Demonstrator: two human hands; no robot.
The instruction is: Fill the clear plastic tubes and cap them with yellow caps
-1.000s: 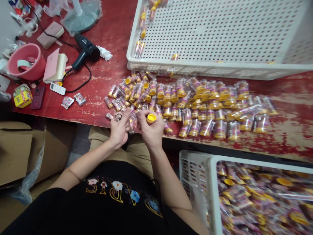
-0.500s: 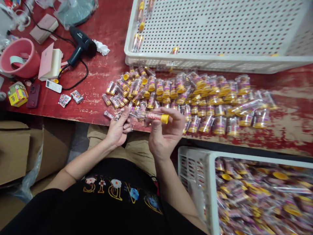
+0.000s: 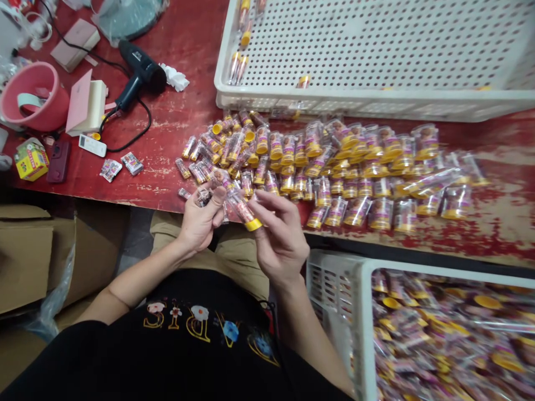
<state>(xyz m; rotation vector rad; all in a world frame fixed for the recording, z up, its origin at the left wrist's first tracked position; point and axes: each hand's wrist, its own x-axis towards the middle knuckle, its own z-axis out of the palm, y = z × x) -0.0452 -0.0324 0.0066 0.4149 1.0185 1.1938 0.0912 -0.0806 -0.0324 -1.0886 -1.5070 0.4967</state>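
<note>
Between my two hands is a clear plastic tube with a yellow cap (image 3: 244, 213), small pinkish pieces showing inside. It slants, capped end down toward my right hand. My left hand (image 3: 200, 220) is closed, its thumb pressed against the tube's upper end. A crumpled, dark-printed clear wrapper (image 3: 203, 196) shows by its fingers; whether that is held cannot be told. My right hand (image 3: 282, 239) has bent fingers and thumb around the capped end, partly hidden. Just beyond lie many similar yellow-capped tubes (image 3: 288, 149) in purple-printed clear wrapping, heaped along the red table (image 3: 167, 133).
A white perforated tray (image 3: 351, 100) stands behind the tubes, with a few tubes in it. At lower right, a white crate (image 3: 363, 278) holds many wrapped tubes. Leftward are a hair dryer (image 3: 140, 72), pink bowl (image 3: 54, 106), remote control (image 3: 92, 146) and cardboard box (image 3: 25, 256).
The tube has turned from nearly level to slanting, and its yellow cap has moved left and down. My right hand has turned and its fingers have come closer together.
</note>
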